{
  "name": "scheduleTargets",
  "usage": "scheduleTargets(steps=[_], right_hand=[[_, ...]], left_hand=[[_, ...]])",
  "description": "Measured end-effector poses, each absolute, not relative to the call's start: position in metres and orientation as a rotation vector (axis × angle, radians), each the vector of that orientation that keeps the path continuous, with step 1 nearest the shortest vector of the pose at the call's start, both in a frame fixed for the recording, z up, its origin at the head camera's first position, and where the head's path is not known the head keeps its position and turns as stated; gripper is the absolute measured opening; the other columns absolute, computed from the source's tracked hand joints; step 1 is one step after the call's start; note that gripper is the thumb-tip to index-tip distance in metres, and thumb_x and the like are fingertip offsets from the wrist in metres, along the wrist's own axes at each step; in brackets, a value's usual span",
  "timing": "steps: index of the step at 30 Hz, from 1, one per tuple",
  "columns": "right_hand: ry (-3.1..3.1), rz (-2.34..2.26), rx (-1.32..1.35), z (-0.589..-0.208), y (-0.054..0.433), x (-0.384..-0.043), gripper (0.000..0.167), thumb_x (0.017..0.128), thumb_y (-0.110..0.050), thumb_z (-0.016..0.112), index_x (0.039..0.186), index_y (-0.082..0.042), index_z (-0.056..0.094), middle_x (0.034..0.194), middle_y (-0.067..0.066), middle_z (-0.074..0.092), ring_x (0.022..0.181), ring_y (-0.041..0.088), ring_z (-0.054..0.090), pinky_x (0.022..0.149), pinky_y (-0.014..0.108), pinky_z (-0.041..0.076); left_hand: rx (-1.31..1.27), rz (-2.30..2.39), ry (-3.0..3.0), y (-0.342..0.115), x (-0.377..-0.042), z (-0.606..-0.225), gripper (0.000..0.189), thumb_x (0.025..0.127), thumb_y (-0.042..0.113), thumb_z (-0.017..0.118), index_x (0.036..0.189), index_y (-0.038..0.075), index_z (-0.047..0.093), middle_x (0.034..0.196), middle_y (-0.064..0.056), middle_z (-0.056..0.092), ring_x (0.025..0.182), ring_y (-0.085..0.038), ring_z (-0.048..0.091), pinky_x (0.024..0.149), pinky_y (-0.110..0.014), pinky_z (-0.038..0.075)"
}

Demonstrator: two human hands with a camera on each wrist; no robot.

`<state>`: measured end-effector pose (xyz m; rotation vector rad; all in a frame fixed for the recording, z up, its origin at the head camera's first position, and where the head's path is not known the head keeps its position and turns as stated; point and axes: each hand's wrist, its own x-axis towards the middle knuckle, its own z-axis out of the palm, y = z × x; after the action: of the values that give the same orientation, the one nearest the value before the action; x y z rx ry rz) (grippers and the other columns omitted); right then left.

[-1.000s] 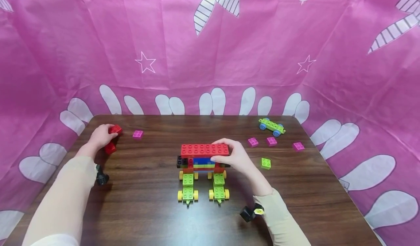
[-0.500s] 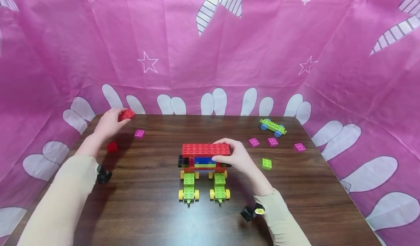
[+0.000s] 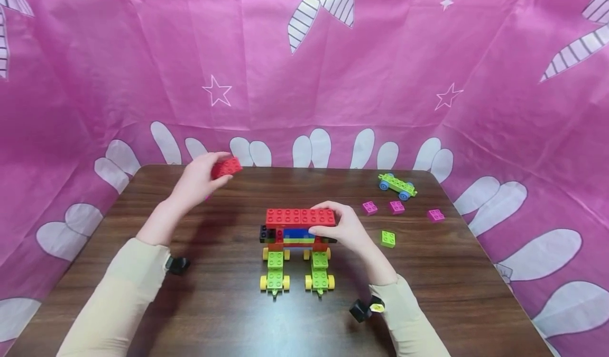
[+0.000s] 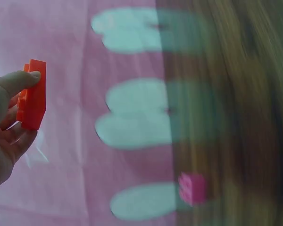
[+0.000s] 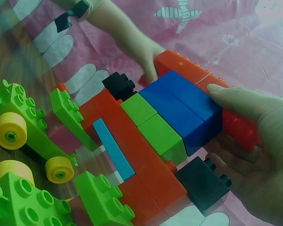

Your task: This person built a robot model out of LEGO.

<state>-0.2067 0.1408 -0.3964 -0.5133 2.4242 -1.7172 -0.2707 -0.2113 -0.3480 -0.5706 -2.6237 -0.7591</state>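
Observation:
My left hand [image 3: 196, 180] pinches a red brick [image 3: 227, 167] above the table's far left part. In the left wrist view, the thumb lies on one face of this red brick [image 4: 37, 96], the fingers behind it. Mid-table stands a model of building bricks [image 3: 300, 217] with a red top, blue and black bricks below, and green wheeled bases [image 3: 275, 280] with yellow wheels. My right hand [image 3: 343, 227] grips its right end. Close up in the right wrist view are the model's blue bricks [image 5: 177, 101], beside the right thumb; a black brick [image 5: 203, 183] juts out below.
Several pink bricks [image 3: 397, 207] lie at the right, with a green brick [image 3: 388, 239] nearer. A green wheeled base with blue wheels [image 3: 397, 186] stands at the far right. Another pink brick [image 4: 193, 189] lies at the far left, mostly hidden by my left hand in the head view.
My left hand has lifted the red brick off the left side and carried it right, toward the model. Another red brick there is now hidden behind my left arm. My right hand stays put.

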Motion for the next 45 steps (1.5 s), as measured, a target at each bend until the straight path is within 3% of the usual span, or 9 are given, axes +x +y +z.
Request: scheduleTargets(steps=[9,18,31,45], right_hand=[[2.439,-1.725,-0.5,-0.398,0.144,-0.207,0.041,0.08,-0.027,0.081,0.116,-0.015,0.066,0.115,0.007,0.068,0.106,0.026,0.063,0.087,0.039,0.056],[2.42,-1.731,-0.513,-0.398,0.144,-0.206,0.042,0.081,-0.027,0.08,0.118,-0.014,0.065,0.114,0.008,0.068,0.105,0.026,0.063,0.085,0.037,0.056],[2.433,-1.721,-0.567,-0.399,0.144,-0.207,0.041,0.082,-0.026,0.08,0.118,-0.014,0.065,0.116,0.009,0.069,0.106,0.026,0.065,0.086,0.038,0.057],[2.415,-1.741,-0.603,-0.401,0.145,-0.206,0.041,0.082,-0.023,0.079,0.118,-0.01,0.064,0.115,0.011,0.068,0.103,0.024,0.064,0.085,0.035,0.057]], left_hand=[[-0.778,-0.822,-2.46,-0.153,-0.229,-0.338,0.044,0.082,0.012,0.078,0.122,0.002,0.063,0.115,-0.016,0.067,0.106,-0.03,0.06,0.087,-0.046,0.054],[-0.916,-0.886,-2.395,-0.116,-0.194,-0.336,0.047,0.08,0.016,0.081,0.123,0.006,0.065,0.118,-0.011,0.067,0.11,-0.026,0.06,0.091,-0.043,0.055],[-0.952,-0.966,-2.445,-0.085,-0.182,-0.348,0.049,0.082,0.019,0.08,0.126,0.008,0.065,0.123,-0.009,0.067,0.114,-0.024,0.06,0.091,-0.038,0.056],[-0.961,-0.982,-2.546,-0.081,-0.181,-0.353,0.047,0.084,0.022,0.077,0.127,0.007,0.064,0.124,-0.008,0.067,0.115,-0.023,0.06,0.093,-0.038,0.055]])
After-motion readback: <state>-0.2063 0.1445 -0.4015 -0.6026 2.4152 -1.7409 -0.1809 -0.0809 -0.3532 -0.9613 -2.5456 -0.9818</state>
